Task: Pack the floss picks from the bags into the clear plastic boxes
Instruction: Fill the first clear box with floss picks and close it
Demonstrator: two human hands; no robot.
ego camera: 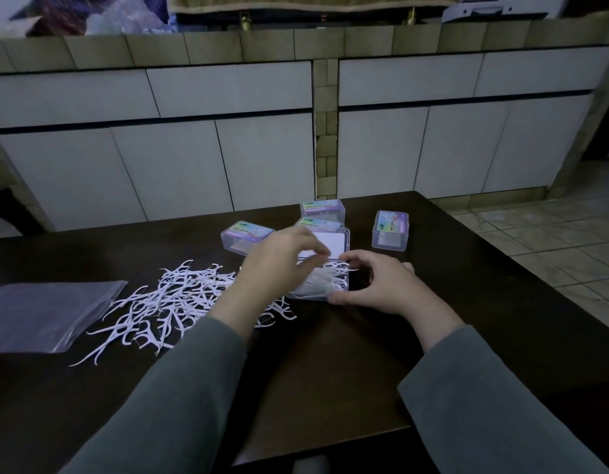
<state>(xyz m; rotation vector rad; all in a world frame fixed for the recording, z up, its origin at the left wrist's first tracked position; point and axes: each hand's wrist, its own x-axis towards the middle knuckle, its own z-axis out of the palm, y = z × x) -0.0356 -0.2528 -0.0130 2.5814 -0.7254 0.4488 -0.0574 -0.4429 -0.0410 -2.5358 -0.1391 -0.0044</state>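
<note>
An open clear plastic box (344, 285) sits mid-table, its lid (330, 241) raised behind it, with white floss picks bunched inside. My left hand (282, 265) reaches over the box from the left, fingers curled down onto a bunch of floss picks (321, 280) in it; the fingertips are blurred. My right hand (381, 285) grips the box's right end, thumb at the near corner and forefinger at the far corner. A loose pile of floss picks (173, 302) is spread on the table left of the box. An empty clear bag (46, 313) lies flat at the far left.
Three closed clear boxes with coloured labels stand behind the open one: one at the left (246, 236), one at the back (321, 208), one at the right (390, 230). A fourth (316, 223) shows behind the lid. The dark table (330, 371) ends near a white cabinet.
</note>
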